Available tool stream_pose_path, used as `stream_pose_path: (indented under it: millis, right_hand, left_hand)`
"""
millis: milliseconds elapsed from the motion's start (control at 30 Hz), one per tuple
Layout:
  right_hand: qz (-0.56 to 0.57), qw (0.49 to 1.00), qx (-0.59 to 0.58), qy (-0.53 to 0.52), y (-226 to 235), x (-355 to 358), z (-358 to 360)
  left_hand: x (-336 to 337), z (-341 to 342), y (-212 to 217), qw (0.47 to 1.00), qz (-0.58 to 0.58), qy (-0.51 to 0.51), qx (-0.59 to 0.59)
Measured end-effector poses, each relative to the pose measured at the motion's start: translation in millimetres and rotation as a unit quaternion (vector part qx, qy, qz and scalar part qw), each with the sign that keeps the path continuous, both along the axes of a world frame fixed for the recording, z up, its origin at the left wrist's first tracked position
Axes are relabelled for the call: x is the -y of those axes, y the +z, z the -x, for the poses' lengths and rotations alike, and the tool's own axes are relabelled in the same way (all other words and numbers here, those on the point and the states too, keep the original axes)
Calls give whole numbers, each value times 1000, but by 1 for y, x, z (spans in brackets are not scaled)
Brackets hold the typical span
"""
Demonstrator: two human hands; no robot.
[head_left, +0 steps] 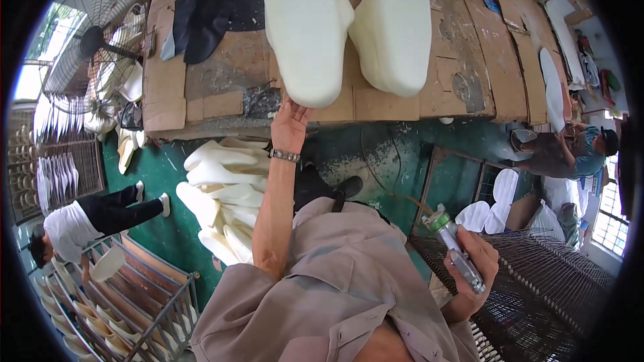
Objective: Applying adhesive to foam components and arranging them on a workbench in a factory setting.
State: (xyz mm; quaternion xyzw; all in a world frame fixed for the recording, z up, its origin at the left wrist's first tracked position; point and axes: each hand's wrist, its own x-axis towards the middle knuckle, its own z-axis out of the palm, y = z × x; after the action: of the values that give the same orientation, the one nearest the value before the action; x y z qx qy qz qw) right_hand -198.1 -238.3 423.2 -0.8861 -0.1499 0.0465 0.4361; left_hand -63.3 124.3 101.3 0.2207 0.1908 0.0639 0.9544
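Two large cream-coloured, rounded foam-like pieces, a left one [305,33] and a right one [392,27], lie side by side on the cardboard-covered table [221,104]. My left hand [290,125] reaches up to the near end of the left piece, palm showing, fingers stretched out and touching its lower edge. The fingertips are partly hidden under the piece. At my right side, away from the table, my right hand [475,261] is wrapped round a silver hand tool with a green collar [456,248]. A thin yellowish line runs near the tool's head.
Cream pieces [228,184] are heaped below the table, left of my arm. Dark cloth [201,27] lies on the table. A fan [92,41] stands far left. One person [87,218] is by a metal rack [144,302]; another [583,151] works at right, near a dark mesh rack [537,281].
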Motion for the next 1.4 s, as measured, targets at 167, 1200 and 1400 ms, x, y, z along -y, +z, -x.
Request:
stream_pose_path:
  millis: [167,1200,1400]
  right_hand:
    - [-23,987,96,-128,1,-30,-23]
    - [-26,994,92,-52,-5,-135,-94]
    - [10,994,93,-57,-8,-148,-96]
  left_hand:
    - [5,1,-2,999,18,-6,32]
    - [-320,20,-123,930,-109,351,21]
    - [-185,-8,-80,977,-126,92,-148]
